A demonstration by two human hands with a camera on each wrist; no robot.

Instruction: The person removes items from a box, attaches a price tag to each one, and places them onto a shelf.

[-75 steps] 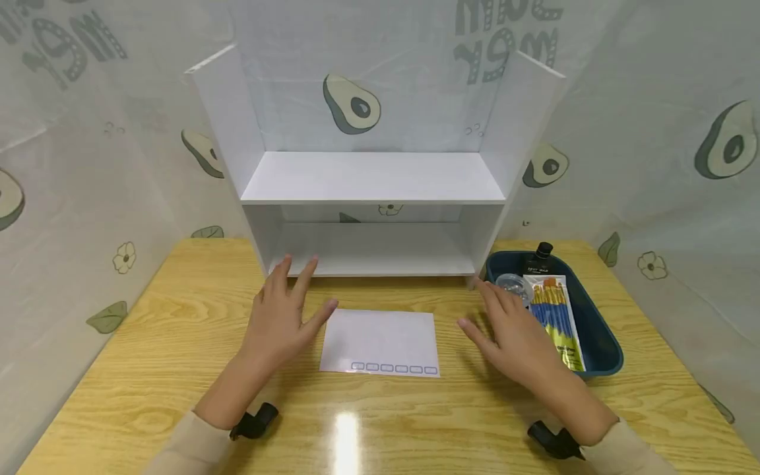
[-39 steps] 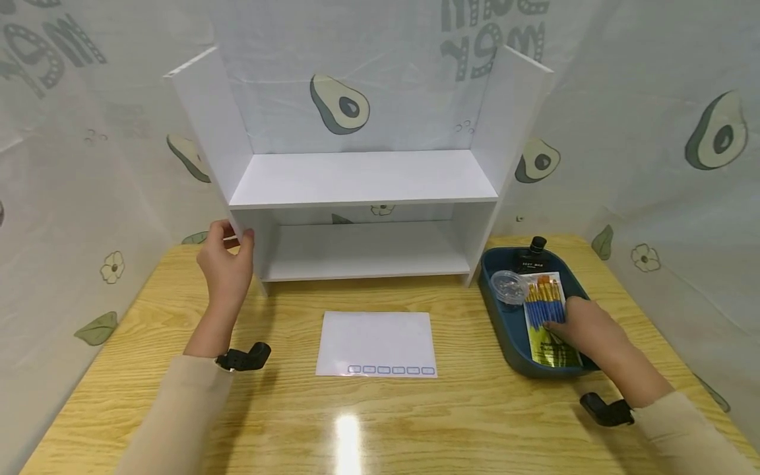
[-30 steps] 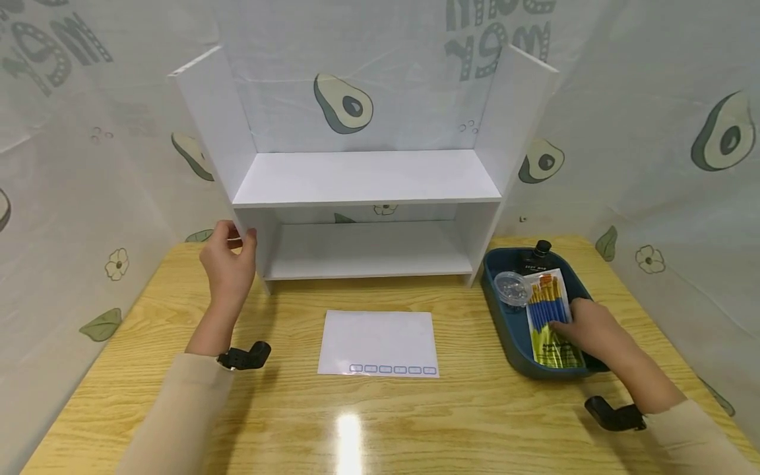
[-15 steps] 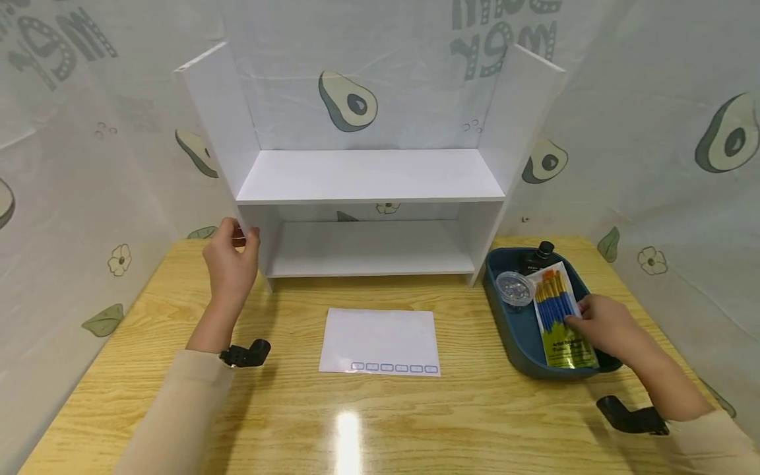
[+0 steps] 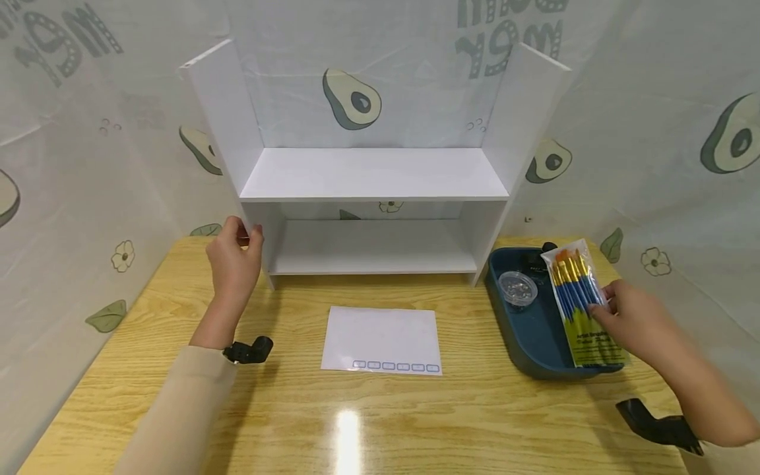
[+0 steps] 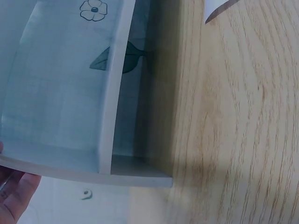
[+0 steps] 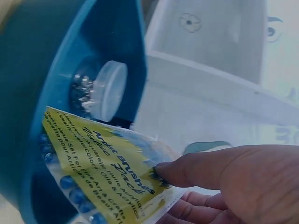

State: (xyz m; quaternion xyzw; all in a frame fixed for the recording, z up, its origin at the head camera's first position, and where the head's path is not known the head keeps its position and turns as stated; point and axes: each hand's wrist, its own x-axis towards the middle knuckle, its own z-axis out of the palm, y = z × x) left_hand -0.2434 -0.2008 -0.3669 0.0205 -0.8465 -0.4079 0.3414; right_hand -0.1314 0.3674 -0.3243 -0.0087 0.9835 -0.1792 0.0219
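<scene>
In the head view, my left hand (image 5: 234, 264) grips the left side panel of a white two-tier shelf (image 5: 374, 173), its thumb inside and fingers outside. The left wrist view shows fingertips (image 6: 21, 193) at that panel's edge (image 6: 84, 177). My right hand (image 5: 644, 326) pinches a clear-and-yellow pack of paintbrushes (image 5: 584, 330) by its right edge, thumb on the front. Blue handles and orange bristles show through it. Tilted, the pack (image 7: 98, 163) overlaps the right side of a dark blue basin (image 5: 537, 340); in the right wrist view its printed side faces the camera.
Inside the basin sit a round clear tub (image 5: 518, 289) of small shiny bits and a dark bottle (image 5: 534, 261), partly hidden by the pack. A white sheet (image 5: 382, 340) with a row of small boxes lies before the shelf on the wooden table (image 5: 415, 422).
My right hand went from above the table into the basin, took hold of the brush pack and raised it rightward. My left hand moved to the shelf's left panel and stays there.
</scene>
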